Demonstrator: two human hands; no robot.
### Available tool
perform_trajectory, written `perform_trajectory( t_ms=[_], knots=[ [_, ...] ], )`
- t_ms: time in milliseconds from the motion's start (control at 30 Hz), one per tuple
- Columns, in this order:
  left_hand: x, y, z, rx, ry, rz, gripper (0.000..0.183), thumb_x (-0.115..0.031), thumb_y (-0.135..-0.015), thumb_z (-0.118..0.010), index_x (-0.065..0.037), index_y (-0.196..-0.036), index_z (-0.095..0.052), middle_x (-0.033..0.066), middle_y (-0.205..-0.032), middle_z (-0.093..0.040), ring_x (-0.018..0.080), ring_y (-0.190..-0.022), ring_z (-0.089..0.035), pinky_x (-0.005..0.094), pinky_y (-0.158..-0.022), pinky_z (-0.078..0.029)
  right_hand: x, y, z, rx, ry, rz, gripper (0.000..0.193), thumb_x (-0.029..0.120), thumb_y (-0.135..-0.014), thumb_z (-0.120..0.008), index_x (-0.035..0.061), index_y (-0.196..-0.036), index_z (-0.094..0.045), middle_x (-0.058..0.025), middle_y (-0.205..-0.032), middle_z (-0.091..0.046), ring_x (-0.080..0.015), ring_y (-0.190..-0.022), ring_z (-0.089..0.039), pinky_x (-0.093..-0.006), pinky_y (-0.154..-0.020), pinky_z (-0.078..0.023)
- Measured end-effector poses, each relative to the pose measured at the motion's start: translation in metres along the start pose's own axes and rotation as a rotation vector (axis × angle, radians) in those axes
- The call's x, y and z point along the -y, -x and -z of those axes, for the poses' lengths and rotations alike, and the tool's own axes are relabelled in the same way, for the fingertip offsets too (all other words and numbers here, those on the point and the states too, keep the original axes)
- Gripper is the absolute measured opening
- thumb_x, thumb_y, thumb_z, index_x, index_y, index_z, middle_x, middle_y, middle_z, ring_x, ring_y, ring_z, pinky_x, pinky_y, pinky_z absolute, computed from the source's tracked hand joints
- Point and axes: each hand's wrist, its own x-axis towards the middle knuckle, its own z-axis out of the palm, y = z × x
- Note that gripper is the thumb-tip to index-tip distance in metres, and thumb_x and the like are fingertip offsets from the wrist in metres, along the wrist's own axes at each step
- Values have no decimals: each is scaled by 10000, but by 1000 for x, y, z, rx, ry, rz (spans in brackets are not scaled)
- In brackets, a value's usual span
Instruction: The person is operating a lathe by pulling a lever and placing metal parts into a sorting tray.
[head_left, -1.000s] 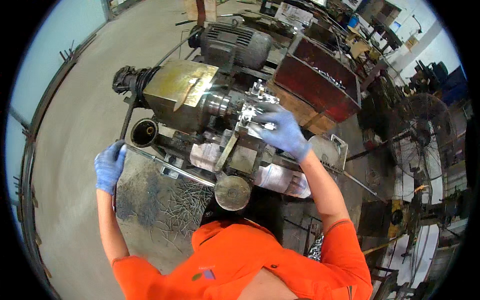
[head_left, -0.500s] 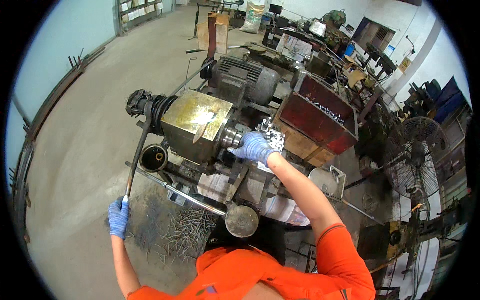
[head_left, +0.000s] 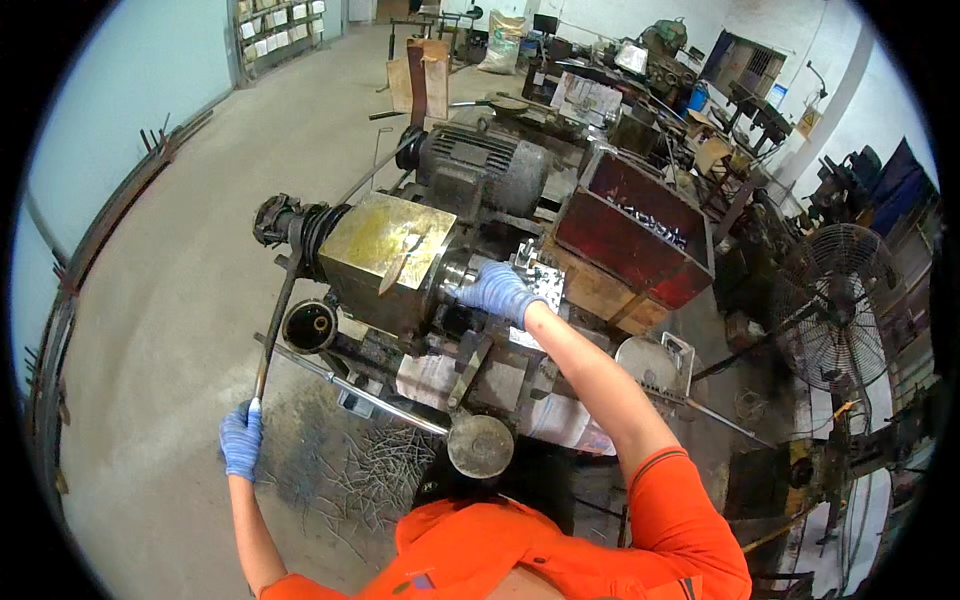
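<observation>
My left hand (head_left: 241, 440), in a blue-and-white knit glove, is closed around the lower end of a long metal lever (head_left: 276, 325). The lever slants up to the black ringed rear end of the machine's spindle (head_left: 312, 240). My right hand (head_left: 500, 291), gloved alike, is at the round steel chuck (head_left: 455, 272) on the front of the boxy headstock (head_left: 385, 240). Its fingers are bent toward the chuck opening; their tips, and anything small in them, are hidden. A wooden-looking flat piece (head_left: 398, 268) lies on the headstock's greasy top.
A red metal bin (head_left: 630, 250) of small shiny parts stands beyond my right hand. Behind the headstock sits a finned motor (head_left: 485, 165). A chrome bar (head_left: 385, 405) and round pad (head_left: 480, 446) lie close to me. Thin metal scrap (head_left: 380, 470) litters the floor. A fan (head_left: 835, 305) stands right.
My right hand has come slightly closer in to the chuck, its thumb now less visible. My left hand stays on the lever, which looks almost unmoved. The whole view has shifted slightly.
</observation>
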Motion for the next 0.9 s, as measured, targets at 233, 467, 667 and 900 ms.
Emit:
perform_trajectory(
  t_ms=[233,467,667,900],
  knots=[
    [17,12,6,-47,-324,-90,359,-383,-883,-501,-55,-976,-613,146,-662,-604,276,-580,-594,391,-548,-456,34,1,35,129,-272,-238,621,574,-720,-600,-45,-739,-649,-178,-658,-633,-291,-643,-622,-385,-658,-466],
    [16,51,22,2,-546,101,390,-428,-803,-564,-60,-917,-624,183,-750,-623,361,-729,-604,451,-682,-466,18,-6,24,124,-555,-295,540,535,-756,-622,9,-634,-641,-54,-534,-541,-130,-508,-454,-322,-550,-405],
    [42,21,12,-96,-807,20,173,-255,-759,-573,-83,-760,-585,167,-691,-604,330,-669,-602,447,-612,-449,20,-1,28,79,-516,-262,526,529,-766,-634,9,-687,-633,-30,-559,-516,-114,-531,-457,-286,-543,-403],
    [145,-93,78,-167,-1175,-206,213,-152,-782,-537,-84,-981,-567,135,-727,-604,315,-589,-578,400,-564,-442,38,-2,39,173,-480,-344,607,558,-798,-551,-42,-779,-638,-108,-672,-610,-184,-551,-545,-353,-652,-453]
  ],
)
